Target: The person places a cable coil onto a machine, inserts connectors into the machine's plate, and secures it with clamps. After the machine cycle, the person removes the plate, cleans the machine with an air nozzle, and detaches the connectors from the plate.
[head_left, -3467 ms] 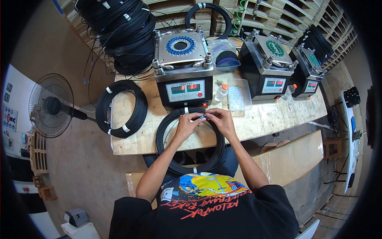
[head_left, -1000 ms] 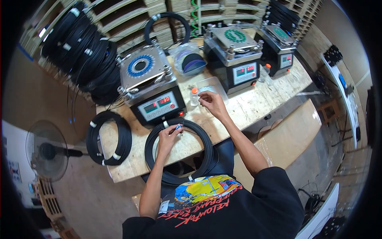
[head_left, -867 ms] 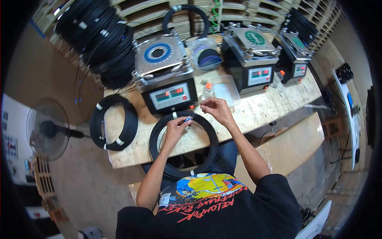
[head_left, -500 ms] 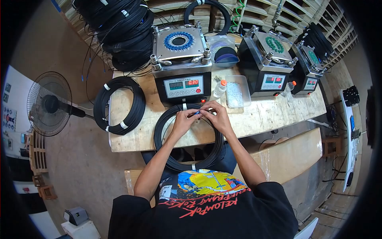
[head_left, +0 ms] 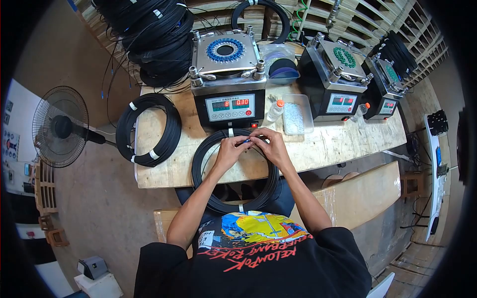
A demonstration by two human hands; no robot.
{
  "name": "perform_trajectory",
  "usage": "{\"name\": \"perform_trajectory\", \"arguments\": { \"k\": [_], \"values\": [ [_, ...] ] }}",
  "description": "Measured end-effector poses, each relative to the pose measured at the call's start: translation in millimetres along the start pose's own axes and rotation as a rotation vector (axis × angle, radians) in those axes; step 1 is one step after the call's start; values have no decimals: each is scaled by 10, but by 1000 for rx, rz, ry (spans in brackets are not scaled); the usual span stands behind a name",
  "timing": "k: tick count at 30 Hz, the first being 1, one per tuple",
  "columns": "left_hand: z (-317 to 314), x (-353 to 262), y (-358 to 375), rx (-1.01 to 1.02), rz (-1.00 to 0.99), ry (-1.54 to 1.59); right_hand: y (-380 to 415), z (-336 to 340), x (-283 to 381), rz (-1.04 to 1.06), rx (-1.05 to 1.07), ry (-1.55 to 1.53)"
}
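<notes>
Blue connector tip (head_left: pixel 245 141) is pinched between both hands at the near edge of the plywood tabletop (head_left: pixel 328 146), just in front of the middle-left polishing machine (head_left: pixel 227 84). Left hand (head_left: pixel 229 150) has its fingers closed around the connector end; right hand (head_left: pixel 268 146) meets it from the right, fingertips closed on the same small part, though it's too small to tell whether there's a cap or just the ferrule. Cable belongs to the black coil (head_left: pixel 235 171) that hangs half over the tabletop edge onto the lap, white tie at the far side. Second coil (head_left: pixel 148 130) lies at the left end of the tabletop, well apart. Clear tray (head_left: pixel 297 116) of small white parts and a small orange-capped bottle (head_left: pixel 274 112) sit just right of the machine, near the hands. Two more machines (head_left: pixel 337 74) further right, a stack of coils (head_left: pixel 149 35) far left, and a fan (head_left: pixel 54 126) on the floor. Risks, as I judge them: the coil is only half supported, so a tug on the lead could slide it off the edge; the part is tiny, so a slip would drop it into the lap or onto the floor; a right elbow swing could knock the bottle or tray.
</notes>
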State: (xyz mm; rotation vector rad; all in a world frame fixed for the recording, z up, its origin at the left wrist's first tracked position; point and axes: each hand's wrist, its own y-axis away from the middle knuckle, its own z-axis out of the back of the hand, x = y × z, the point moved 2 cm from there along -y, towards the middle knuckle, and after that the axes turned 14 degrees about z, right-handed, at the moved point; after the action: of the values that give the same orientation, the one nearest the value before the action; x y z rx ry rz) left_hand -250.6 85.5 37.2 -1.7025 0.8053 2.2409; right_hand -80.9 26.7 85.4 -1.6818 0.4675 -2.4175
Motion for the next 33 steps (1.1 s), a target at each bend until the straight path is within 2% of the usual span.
{"name": "perform_trajectory", "arguments": {
  "k": [14, 24, 26, 30, 33],
  "values": [
    [6, -26, 3, -15, -32, -55, 3, -11, -88, 120, 27, 45],
    [54, -115, 27, -22, -25, 33, 7, -2, -139, 117, 66, -31],
    [63, -159, 32, -38, -87, -125, 45, -3, -156, 78, 6, -67],
    [38, -199, 39, -31, -92, -120, 36, 21, -82, 49, -2, -93],
    [42, -194, 42, -24, -74, -70, 6, 24, -48, 126, 9, -8]
  ]
}}
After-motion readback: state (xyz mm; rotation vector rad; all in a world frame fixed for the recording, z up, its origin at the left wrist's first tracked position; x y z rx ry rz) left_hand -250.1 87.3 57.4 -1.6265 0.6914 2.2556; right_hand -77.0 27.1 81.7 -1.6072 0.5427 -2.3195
